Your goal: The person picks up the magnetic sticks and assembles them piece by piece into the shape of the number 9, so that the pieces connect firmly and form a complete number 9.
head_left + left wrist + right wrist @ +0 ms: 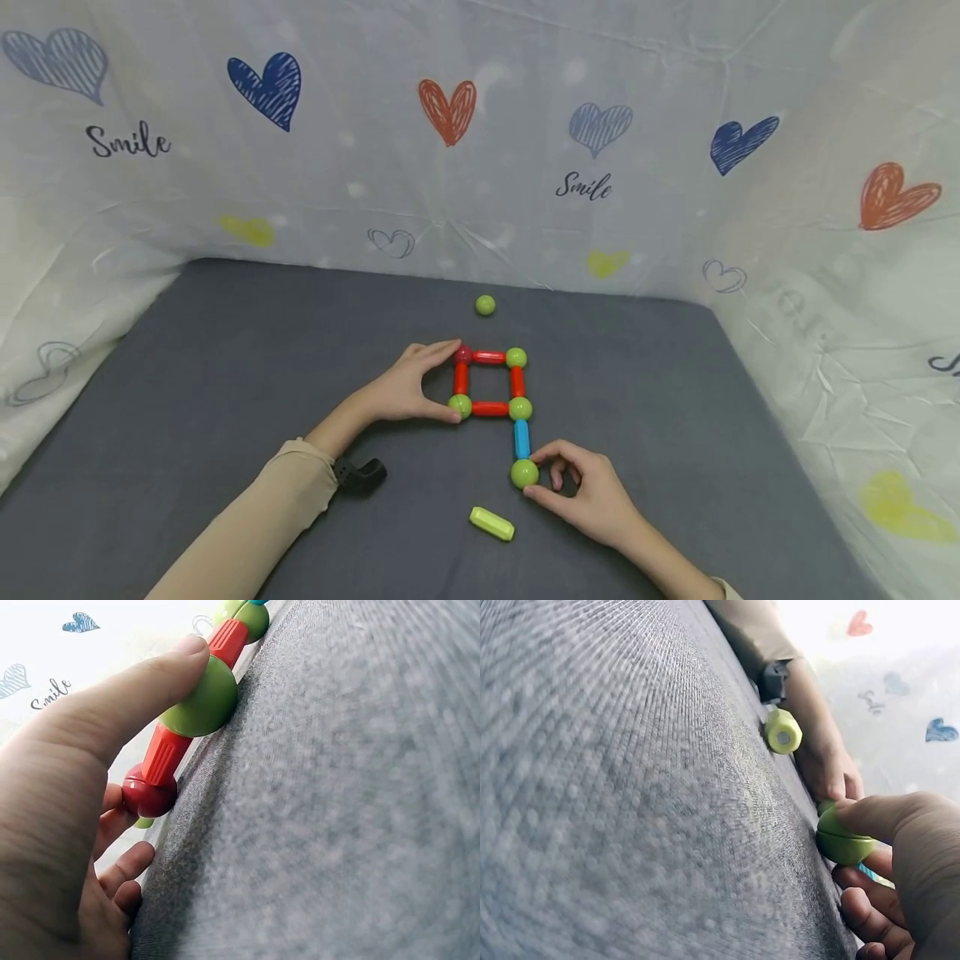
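A square of red magnetic rods (490,408) lies on the grey cloth, with green balls at three corners and a red ball (463,354) at the far left one. My left hand (405,387) spans its left side, thumb on the near green ball (202,701) and fingers at the red ball. From the near right corner a blue rod (522,439) runs toward me, ending in a larger green ball (524,474). My right hand (588,492) pinches that end ball (844,838) between thumb and index finger, the other fingers loosely curled.
A loose yellow-green rod (492,524) lies nearer me, left of my right hand. Past the square sits a single green ball (485,305). A white sheet (510,225) printed with hearts hangs behind and beside the grey surface (300,333). My left wrist bears a black band (360,477).
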{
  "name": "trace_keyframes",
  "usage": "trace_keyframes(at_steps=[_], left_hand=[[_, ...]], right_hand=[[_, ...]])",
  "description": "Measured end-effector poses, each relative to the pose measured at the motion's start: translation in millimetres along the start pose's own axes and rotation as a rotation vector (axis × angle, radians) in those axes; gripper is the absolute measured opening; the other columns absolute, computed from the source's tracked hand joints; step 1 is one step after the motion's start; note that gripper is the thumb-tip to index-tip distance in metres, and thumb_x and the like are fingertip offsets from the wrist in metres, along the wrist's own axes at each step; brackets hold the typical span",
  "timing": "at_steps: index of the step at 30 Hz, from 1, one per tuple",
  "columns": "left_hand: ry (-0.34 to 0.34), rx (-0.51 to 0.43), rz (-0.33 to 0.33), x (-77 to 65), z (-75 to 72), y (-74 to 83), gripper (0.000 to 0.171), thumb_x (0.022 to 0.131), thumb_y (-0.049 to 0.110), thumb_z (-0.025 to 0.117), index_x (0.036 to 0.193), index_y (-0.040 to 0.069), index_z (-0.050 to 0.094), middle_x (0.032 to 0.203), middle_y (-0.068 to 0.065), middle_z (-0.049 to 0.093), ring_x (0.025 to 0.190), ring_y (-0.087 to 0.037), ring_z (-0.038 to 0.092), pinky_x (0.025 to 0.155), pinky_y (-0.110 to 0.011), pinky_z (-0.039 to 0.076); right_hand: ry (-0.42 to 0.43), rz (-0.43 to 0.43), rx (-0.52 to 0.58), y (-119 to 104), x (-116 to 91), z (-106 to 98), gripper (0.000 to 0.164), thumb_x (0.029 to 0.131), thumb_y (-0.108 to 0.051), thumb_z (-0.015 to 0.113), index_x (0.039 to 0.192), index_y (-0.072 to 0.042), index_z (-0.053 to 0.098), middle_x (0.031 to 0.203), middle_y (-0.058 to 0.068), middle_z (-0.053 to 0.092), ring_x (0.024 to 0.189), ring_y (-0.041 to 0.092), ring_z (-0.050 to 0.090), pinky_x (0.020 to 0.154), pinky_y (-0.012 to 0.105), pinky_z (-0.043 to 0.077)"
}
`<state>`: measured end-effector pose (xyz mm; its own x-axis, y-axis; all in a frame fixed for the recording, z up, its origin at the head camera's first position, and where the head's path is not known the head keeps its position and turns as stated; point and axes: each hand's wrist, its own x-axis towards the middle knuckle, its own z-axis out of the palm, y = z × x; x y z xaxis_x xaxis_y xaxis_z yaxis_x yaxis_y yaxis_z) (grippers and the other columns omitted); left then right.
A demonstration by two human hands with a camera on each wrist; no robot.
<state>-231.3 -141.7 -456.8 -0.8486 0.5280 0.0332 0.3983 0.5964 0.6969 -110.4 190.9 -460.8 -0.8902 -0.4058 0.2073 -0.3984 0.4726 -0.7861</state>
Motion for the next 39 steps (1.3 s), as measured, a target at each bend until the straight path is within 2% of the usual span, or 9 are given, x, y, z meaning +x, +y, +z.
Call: trace_keyframes(at_steps=[6, 10, 13, 16, 19, 21, 27, 32, 39], left_hand=[[0.003, 0.0, 0.016, 1.8, 0.7, -0.3, 0.116, 0.079, 0.051, 0.093, 0.169, 0.015, 0.03, 0.174, -0.005, 0.029, 0.144, -0.035, 0.035, 0.116, -0.064, 0.036], [0.011, 0.003, 0.018, 0.3, -0.4, -2.5, 0.117, 0.078, 0.05, 0.093, 0.169, 0.014, 0.03, 0.174, -0.006, 0.03, 0.144, -0.035, 0.035, 0.115, -0.065, 0.036], [0.017, 0.003, 0.014, -1.5, -3.6, -3.7, 0.117, 0.078, 0.049, 0.094, 0.169, 0.014, 0.03, 0.174, -0.006, 0.03, 0.144, -0.035, 0.035, 0.116, -0.064, 0.036], [0.017, 0.014, 0.017, -2.3, -4.8, -4.5, 0.116, 0.078, 0.049, 0.094, 0.169, 0.014, 0.03, 0.174, -0.006, 0.029, 0.144, -0.035, 0.035, 0.116, -0.065, 0.036], [0.013, 0.016, 0.015, -2.7, -3.6, -4.5, 0.116, 0.078, 0.049, 0.094, 0.169, 0.014, 0.03, 0.174, -0.006, 0.03, 0.144, -0.035, 0.035, 0.116, -0.065, 0.036], [0.008, 0.015, 0.015, -2.7, -2.0, -3.4, 0.116, 0.079, 0.05, 0.093, 0.169, 0.015, 0.03, 0.174, -0.006, 0.029, 0.144, -0.035, 0.035, 0.116, -0.064, 0.036], [0.009, 0.004, 0.005, -3.6, 1.7, 0.0, 0.116, 0.079, 0.051, 0.093, 0.169, 0.015, 0.03, 0.174, -0.005, 0.03, 0.145, -0.035, 0.035, 0.116, -0.065, 0.036], [0.012, 0.006, -0.002, -3.8, 2.8, -0.4, 0.115, 0.079, 0.051, 0.093, 0.169, 0.015, 0.03, 0.174, -0.005, 0.03, 0.145, -0.034, 0.034, 0.116, -0.064, 0.037], [0.022, 0.004, 0.007, -5.1, 3.9, 0.8, 0.118, 0.081, 0.051, 0.091, 0.171, 0.016, 0.023, 0.177, -0.006, 0.02, 0.152, -0.038, 0.029, 0.118, -0.066, 0.034]], right_hand=[[0.043, 0.017, -0.035, 4, 8, -10, 0.023, 0.09, -0.025, 0.088, 0.109, -0.022, 0.075, 0.076, -0.01, 0.062, 0.062, 0.006, 0.052, 0.057, 0.024, 0.045], [0.078, -0.001, -0.125, 10, 30, -23, 0.031, 0.09, -0.024, 0.088, 0.116, -0.015, 0.074, 0.086, -0.004, 0.064, 0.067, 0.01, 0.054, 0.062, 0.026, 0.047], [0.069, -0.004, -0.186, 14, 58, -31, 0.046, 0.089, -0.029, 0.088, 0.129, -0.013, 0.071, 0.099, 0.003, 0.066, 0.072, 0.016, 0.053, 0.066, 0.029, 0.046], [0.021, -0.001, -0.205, 19, 87, -34, 0.065, 0.089, -0.036, 0.087, 0.144, -0.014, 0.063, 0.125, 0.007, 0.066, 0.089, 0.02, 0.057, 0.073, 0.032, 0.046], [-0.038, -0.027, -0.202, 29, 108, -32, 0.079, 0.09, -0.044, 0.084, 0.156, -0.016, 0.053, 0.148, 0.009, 0.058, 0.106, 0.023, 0.056, 0.079, 0.038, 0.046], [-0.073, -0.063, -0.194, 38, 117, -31, 0.085, 0.091, -0.05, 0.082, 0.161, -0.015, 0.048, 0.155, 0.009, 0.053, 0.112, 0.024, 0.055, 0.084, 0.04, 0.046], [-0.141, -0.149, -0.184, 55, 121, -28, 0.1, 0.087, -0.067, 0.079, 0.163, -0.012, 0.044, 0.159, 0.009, 0.051, 0.113, 0.024, 0.052, 0.094, 0.048, 0.047], [-0.161, -0.14, -0.201, 55, 118, -26, 0.102, 0.083, -0.055, 0.087, 0.164, -0.014, 0.042, 0.167, 0.007, 0.043, 0.121, 0.024, 0.052, 0.102, 0.053, 0.048], [-0.156, -0.123, -0.217, 53, 119, -27, 0.101, 0.082, -0.048, 0.09, 0.164, -0.015, 0.042, 0.166, 0.006, 0.044, 0.116, 0.023, 0.052, 0.099, 0.05, 0.048]])
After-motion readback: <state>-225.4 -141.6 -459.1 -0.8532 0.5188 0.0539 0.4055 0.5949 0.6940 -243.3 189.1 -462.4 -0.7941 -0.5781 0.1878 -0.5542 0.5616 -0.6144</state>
